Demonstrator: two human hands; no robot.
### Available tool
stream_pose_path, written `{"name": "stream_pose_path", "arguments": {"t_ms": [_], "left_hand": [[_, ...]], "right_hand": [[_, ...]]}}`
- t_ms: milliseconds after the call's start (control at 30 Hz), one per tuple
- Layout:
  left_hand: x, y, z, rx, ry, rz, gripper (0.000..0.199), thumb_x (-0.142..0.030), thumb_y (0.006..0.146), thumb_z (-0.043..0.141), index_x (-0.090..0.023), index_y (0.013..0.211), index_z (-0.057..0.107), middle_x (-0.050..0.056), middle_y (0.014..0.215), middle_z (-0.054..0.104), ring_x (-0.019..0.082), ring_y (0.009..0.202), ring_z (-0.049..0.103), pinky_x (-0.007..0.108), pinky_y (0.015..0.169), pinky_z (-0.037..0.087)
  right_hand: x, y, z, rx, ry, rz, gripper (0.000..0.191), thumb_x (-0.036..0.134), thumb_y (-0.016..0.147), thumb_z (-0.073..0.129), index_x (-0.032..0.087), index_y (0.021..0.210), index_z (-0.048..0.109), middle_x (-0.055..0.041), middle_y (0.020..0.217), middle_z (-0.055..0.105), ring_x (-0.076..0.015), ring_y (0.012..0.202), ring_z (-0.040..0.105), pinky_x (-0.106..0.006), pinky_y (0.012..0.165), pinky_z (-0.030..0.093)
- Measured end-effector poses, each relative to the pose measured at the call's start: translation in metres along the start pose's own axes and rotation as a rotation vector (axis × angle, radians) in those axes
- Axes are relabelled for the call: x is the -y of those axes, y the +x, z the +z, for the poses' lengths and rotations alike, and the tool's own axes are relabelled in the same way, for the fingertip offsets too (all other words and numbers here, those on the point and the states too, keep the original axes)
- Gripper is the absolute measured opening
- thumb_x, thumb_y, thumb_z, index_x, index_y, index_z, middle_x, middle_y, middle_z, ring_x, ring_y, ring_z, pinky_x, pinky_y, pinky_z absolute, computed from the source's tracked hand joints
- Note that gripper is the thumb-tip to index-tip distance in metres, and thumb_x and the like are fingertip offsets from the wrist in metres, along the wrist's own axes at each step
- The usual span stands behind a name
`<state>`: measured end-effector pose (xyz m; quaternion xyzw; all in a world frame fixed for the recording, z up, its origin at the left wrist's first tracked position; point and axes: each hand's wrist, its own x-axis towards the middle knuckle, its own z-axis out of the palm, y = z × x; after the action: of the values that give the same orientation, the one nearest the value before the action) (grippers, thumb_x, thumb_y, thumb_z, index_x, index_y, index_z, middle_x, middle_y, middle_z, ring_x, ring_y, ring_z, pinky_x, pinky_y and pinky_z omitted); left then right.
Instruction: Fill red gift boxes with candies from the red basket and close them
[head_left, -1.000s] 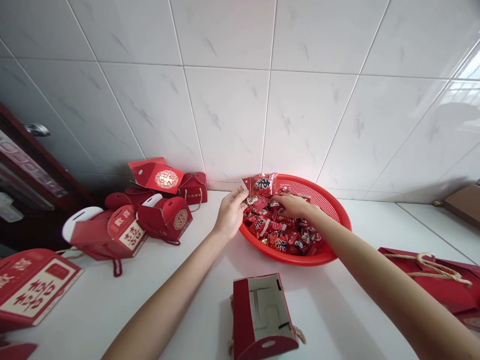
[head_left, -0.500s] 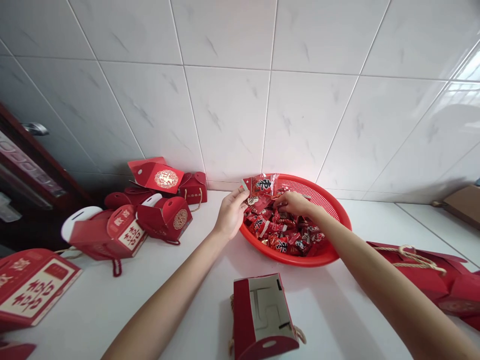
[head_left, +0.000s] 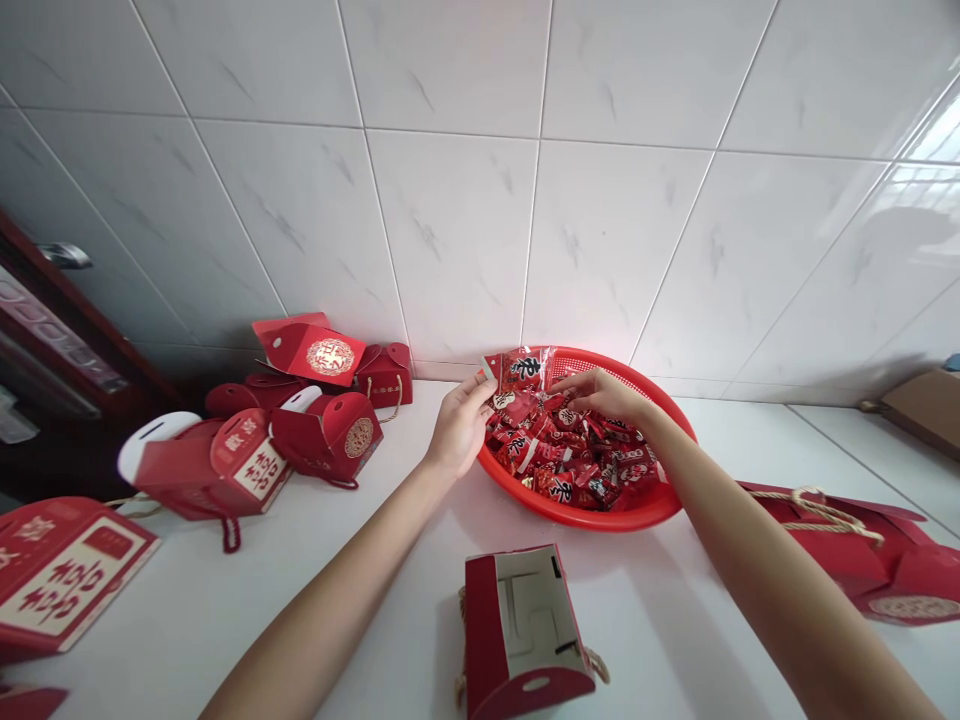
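My left hand (head_left: 461,425) pinches a red candy packet (head_left: 521,370) with dark lettering at the left rim of a red plastic basket (head_left: 577,515). Other wrapped candies (head_left: 555,450), mostly red, fill the basket. Over the pile is my right hand (head_left: 604,393), its fingers stretched leftward and touching the wrappers near the held packet; no candy shows clearly in its grasp. In front of the basket, an open red gift box (head_left: 491,625) with rope handles faces up, and its pale inside shows.
Several red gift boxes (head_left: 247,465) stand at the left, some with lids up. More red boxes with rope handles (head_left: 847,540) sit at the right. A tiled wall (head_left: 465,230) rises behind the white counter (head_left: 375,580), and a brown carton (head_left: 926,405) lies far right.
My right hand has lifted slightly and shifted right over the candies, uncovering more of the pile. My left hand keeps its packet in about the same place.
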<state>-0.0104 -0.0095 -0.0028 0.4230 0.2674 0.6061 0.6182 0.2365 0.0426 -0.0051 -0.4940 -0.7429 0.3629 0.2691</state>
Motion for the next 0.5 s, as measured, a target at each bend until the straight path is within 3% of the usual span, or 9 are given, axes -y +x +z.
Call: {"name": "stream_pose_path", "arguments": {"t_ms": [233, 400, 500], "left_hand": [[-0.0006, -0.0004, 0.0007, 0.005, 0.007, 0.009, 0.027, -0.038, 0.062, 0.088, -0.019, 0.073, 0.073, 0.004, 0.085, 0.078, 0.023, 0.092, 0.071, 0.032, 0.082, 0.050], [-0.0003, -0.0005, -0.0002, 0.015, 0.012, 0.006, 0.027, -0.039, 0.063, 0.087, -0.019, 0.076, 0.074, 0.004, 0.085, 0.077, 0.023, 0.094, 0.071, 0.032, 0.084, 0.050], [0.0002, -0.0005, -0.0008, 0.013, 0.016, 0.004, 0.027, -0.038, 0.065, 0.086, -0.019, 0.079, 0.074, 0.004, 0.087, 0.078, 0.024, 0.097, 0.071, 0.032, 0.084, 0.050]], "right_hand": [[-0.0010, 0.0004, 0.0009, -0.032, -0.023, 0.036, 0.043, 0.005, 0.073, 0.064, 0.018, 0.111, 0.079, -0.0005, 0.077, 0.073, -0.0168, 0.074, 0.067, -0.029, 0.070, 0.055], [0.0033, 0.0004, 0.0032, -0.014, -0.091, 0.072, 0.023, 0.006, 0.071, 0.064, 0.019, 0.084, 0.079, -0.0020, 0.082, 0.077, -0.0186, 0.078, 0.070, -0.030, 0.074, 0.057], [0.0020, 0.0005, 0.0028, -0.115, -0.172, 0.109, 0.023, 0.004, 0.068, 0.059, 0.019, 0.076, 0.075, -0.0017, 0.082, 0.077, -0.0183, 0.079, 0.069, -0.027, 0.073, 0.054]]}}
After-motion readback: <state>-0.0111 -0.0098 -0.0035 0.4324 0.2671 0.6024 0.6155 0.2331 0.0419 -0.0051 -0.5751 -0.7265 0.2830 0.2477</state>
